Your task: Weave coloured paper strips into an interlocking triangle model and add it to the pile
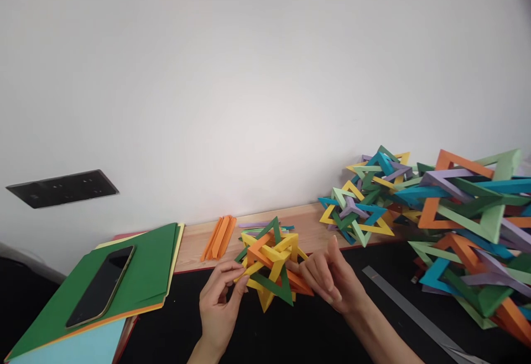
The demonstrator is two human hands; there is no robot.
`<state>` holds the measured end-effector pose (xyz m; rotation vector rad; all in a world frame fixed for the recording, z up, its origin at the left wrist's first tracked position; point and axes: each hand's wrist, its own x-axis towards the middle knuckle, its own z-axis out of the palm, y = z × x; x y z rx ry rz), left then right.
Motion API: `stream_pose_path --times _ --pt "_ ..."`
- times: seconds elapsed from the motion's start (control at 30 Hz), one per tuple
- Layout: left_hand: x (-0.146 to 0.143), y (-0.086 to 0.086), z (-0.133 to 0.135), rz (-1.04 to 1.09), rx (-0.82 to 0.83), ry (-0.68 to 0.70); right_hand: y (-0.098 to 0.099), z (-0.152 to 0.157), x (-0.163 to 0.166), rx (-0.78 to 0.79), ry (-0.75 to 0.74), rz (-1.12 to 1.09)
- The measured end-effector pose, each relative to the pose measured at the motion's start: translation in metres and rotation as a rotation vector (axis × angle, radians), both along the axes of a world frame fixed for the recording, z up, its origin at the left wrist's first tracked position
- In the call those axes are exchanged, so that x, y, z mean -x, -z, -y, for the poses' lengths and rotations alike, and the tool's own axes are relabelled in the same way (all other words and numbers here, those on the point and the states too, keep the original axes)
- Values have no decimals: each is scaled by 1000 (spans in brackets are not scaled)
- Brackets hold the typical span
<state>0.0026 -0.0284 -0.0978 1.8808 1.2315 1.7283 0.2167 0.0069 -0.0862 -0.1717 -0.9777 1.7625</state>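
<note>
Black surface [166, 308]; paper star [279, 254] between both hands [219, 300]

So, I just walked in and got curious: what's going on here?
A person's left hand pinches a yellow part of a star-shaped paper model. The right hand is at its other side, fingers partly curled. Orange strips lie behind; more paper models are heaped to the right, and a phone rests on green sheets to the left.

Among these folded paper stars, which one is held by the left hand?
The yellow, green and orange star, at the front centre. The left hand pinches a yellow part of it, while the other stars are piled to the right.
</note>
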Motion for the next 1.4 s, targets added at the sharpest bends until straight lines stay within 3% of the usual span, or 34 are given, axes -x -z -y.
stream_pose_path --times 0.13,0.7,0.9,1.03,1.17,1.3,1.4 --pt "0 -2 -1 13 9 -8 3 1 2 -9 -15 -49" --pt "3 8 1 -95 -60 -30 -1 6 5 -85 129 106" --pt "5 11 0 -147 -36 9 -6 6 6 -87 75 68" --pt "-1 4 1 -26 78 71 -3 5 7 -61 71 25" --pt "-2 -2 0 127 198 31 -1 4 6 -34 40 1" --pt "10 -2 -7 500 400 -16 -4 0 -4 -20 33 -7" --pt "20 -2 -14 676 461 -22 -4 -7 -12 70 123 -42"
